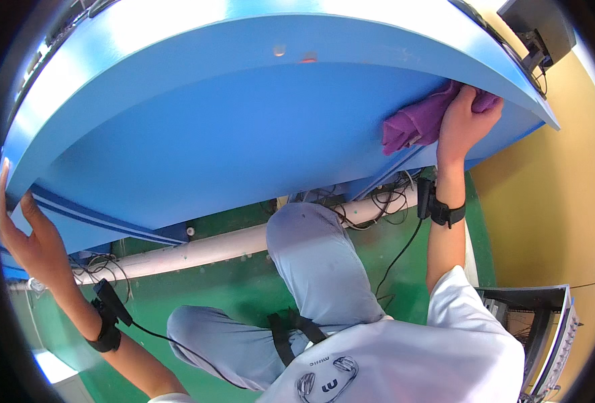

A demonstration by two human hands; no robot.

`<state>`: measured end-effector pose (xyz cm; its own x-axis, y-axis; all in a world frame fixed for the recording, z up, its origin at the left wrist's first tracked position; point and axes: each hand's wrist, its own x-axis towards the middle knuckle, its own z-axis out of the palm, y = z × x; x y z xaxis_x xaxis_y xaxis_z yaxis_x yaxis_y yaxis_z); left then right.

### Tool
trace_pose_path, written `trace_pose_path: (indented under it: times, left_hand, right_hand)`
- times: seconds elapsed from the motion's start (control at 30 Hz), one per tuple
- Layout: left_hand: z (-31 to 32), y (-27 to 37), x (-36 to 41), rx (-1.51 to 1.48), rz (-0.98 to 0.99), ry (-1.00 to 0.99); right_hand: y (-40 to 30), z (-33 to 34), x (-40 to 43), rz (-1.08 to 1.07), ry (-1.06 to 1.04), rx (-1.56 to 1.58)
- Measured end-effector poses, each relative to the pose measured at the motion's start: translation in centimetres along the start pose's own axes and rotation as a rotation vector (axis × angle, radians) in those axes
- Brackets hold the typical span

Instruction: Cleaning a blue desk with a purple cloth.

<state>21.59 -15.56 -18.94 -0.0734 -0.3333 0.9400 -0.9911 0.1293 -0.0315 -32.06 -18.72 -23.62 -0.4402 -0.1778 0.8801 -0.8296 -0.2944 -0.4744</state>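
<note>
A blue desk [186, 136] with a glossy top spans the view before me, its front panel below the edge. My right hand [466, 121] grips a crumpled purple cloth [413, 123] just under the desk's edge at the right, with the cloth against the blue panel. At the far left, my left hand [33, 237] holds the desk's edge, fingers over the outside and thumb underneath. Black straps with small dark devices sit on both forearms. The far sides of the desk top are cut off or strongly bent by the lens.
Under the desk runs a white pipe [227, 247] along the green floor [237, 282], with tangled black cables [378, 201] around it. A monitor [539, 30] stands at the top right. An open equipment case [544, 322] is beside the yellow wall [539, 211] at the lower right.
</note>
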Motion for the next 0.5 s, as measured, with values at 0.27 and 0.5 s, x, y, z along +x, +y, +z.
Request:
trace_pose_path:
  times: [0.27, 0.5]
  left_hand:
    - [0.3, -1.9, 0.3, 0.054, 0.164, 0.079]
    - [-2.5, -4.0, 2.0, 0.060, 0.257, -0.128]
  right_hand:
    - [-8.9, 3.6, -8.1, -0.408, -0.335, 0.076]
    - [-4.1, 2.1, -5.4, -0.247, -0.134, -0.077]
